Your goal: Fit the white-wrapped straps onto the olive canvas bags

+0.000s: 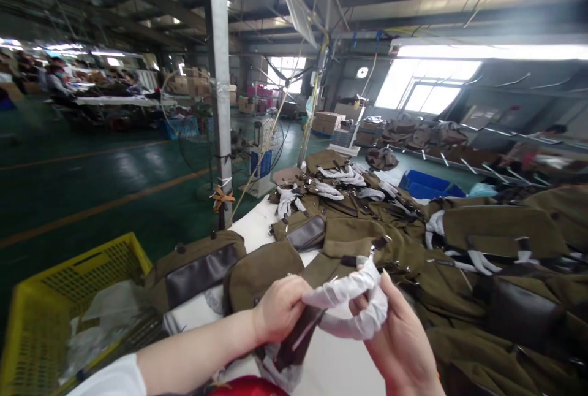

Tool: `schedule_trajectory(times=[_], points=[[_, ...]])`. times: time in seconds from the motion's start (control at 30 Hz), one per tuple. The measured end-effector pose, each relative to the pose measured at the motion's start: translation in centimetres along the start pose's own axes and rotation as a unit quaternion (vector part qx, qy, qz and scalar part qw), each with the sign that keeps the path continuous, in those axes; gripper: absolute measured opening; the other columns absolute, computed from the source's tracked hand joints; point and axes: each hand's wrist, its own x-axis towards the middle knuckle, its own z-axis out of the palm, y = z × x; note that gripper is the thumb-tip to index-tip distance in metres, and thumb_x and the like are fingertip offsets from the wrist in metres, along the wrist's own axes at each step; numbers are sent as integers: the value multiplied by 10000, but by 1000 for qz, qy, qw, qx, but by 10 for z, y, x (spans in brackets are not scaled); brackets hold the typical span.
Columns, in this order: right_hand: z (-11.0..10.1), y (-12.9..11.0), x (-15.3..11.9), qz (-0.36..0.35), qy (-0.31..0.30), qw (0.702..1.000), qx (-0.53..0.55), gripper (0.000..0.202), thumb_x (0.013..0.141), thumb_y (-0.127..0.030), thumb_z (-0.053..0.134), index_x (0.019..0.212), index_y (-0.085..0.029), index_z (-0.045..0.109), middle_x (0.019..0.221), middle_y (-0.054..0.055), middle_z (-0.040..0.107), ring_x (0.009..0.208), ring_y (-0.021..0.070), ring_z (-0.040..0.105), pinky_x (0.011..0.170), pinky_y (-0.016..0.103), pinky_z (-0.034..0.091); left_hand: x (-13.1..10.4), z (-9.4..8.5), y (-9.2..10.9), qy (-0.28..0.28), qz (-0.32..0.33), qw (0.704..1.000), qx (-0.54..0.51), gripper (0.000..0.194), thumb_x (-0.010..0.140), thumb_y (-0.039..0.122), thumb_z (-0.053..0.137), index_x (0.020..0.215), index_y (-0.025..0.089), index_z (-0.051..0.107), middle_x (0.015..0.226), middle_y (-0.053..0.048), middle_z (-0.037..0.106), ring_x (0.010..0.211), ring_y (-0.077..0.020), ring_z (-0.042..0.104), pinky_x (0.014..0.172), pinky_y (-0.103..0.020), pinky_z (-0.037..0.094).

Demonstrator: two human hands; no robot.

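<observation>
Between my two hands is a bag strap [344, 289] wrapped in white paper, bent into a loop, with a metal clip at its upper end. My left hand [283, 307] is closed round its left end, where a dark brown strip [298, 335] hangs down. The right hand [404, 335] curls round the loop's right bend, thumb up and fingers partly hidden behind the wrapping. Just beyond lies an olive-green bag [351, 236] with a dark leather tab. Another olive flap [261, 270] rests beside my left wrist.
A yellow plastic crate [82, 258] holding clear plastic bags stands at the left. Olive bags with wrapped straps [340, 184] pile up across the white table [255, 224] and to the right. A metal post [220, 89], fans and a blue bin [432, 184] stand beyond.
</observation>
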Motion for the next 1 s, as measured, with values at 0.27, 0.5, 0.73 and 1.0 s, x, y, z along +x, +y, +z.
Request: schedule_trajectory(times=[0.27,0.5,0.73,1.0], points=[[-66,29,16,89,-5,996,-7,406,664,-406,801,939,-138,668,500,-122,320,402,18,216,378,161,236,0,-6,-21,34,-140,990,-8,318,947,315,398,764,185,624,806,-58,667,775,-190,597,735,-302,436],[-62,9,37,7,-33,912,-408,358,781,-488,584,926,-165,633,750,38,687,578,149,573,561,274,451,-25,60,-10,-246,40,967,59,272,883,315,507,1094,253,668,1063,-71,720,934,-253,663,779,-337,515],[-62,-20,24,-53,-89,651,-752,132,782,-298,548,755,-220,652,797,31,722,768,199,618,695,290,390,-9,6,-13,3,-83,994,74,262,907,426,504,945,206,642,1011,-102,667,991,-258,598,922,-411,483],[-20,-19,-4,-75,-186,684,-702,209,766,-290,576,606,-196,480,600,-40,541,620,119,454,579,260,283,9,-13,10,-191,-1,982,15,739,679,560,735,1299,208,539,1267,-129,617,1145,-319,578,1022,-439,452]])
